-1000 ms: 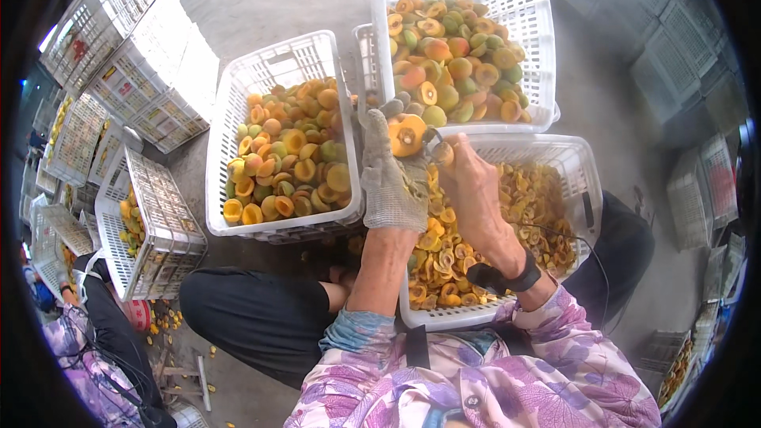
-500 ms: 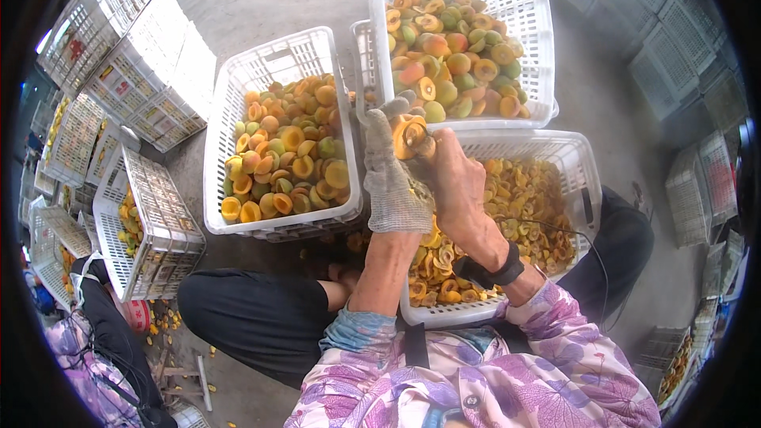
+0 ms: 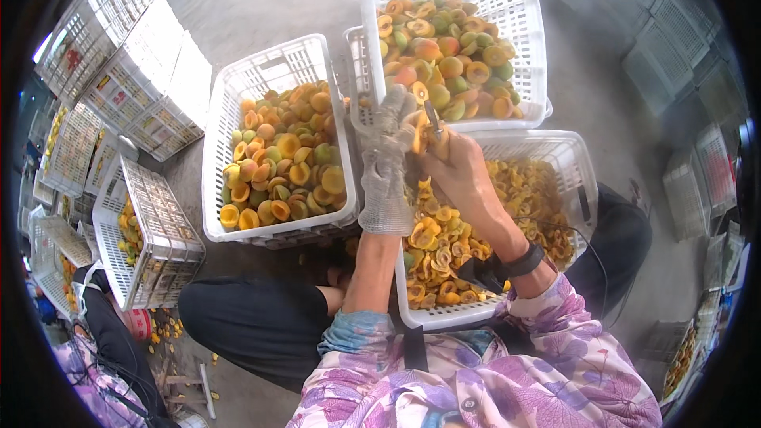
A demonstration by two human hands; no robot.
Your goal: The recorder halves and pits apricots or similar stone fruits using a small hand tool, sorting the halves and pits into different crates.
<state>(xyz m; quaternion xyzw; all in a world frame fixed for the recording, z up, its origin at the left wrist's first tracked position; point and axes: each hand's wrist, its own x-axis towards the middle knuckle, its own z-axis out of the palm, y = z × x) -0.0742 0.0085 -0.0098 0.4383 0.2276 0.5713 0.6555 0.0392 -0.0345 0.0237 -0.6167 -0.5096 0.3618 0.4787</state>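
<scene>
My left hand (image 3: 385,178), in a pale knitted glove, is closed around an orange apricot half (image 3: 418,133), largely covered by my fingers. My bare right hand (image 3: 461,178) grips a narrow metal pitting tool (image 3: 432,117) by its handle, its tip up against the fruit; the blade's exact shape is unclear. Both hands hover above the rear left corner of a white crate (image 3: 583,182) of yellow cut rings and scooped-out pieces (image 3: 432,230). Beyond them, a tilted white crate (image 3: 533,32) holds apricot halves (image 3: 452,63), green, orange and red-blushed.
Left of my hands stands another white crate (image 3: 212,150) full of apricot halves (image 3: 289,158). Stacked crates (image 3: 143,71) rise at the far left. Another person's dark-clad leg (image 3: 119,341) shows at lower left. A thin cable (image 3: 604,269) hangs by my right knee. More crates (image 3: 674,40) line the right.
My hands have shifted slightly, and the tool now points more upright, its metal showing above the fruit. The curled cut face visible earlier has turned away. Both hands keep their grip.
</scene>
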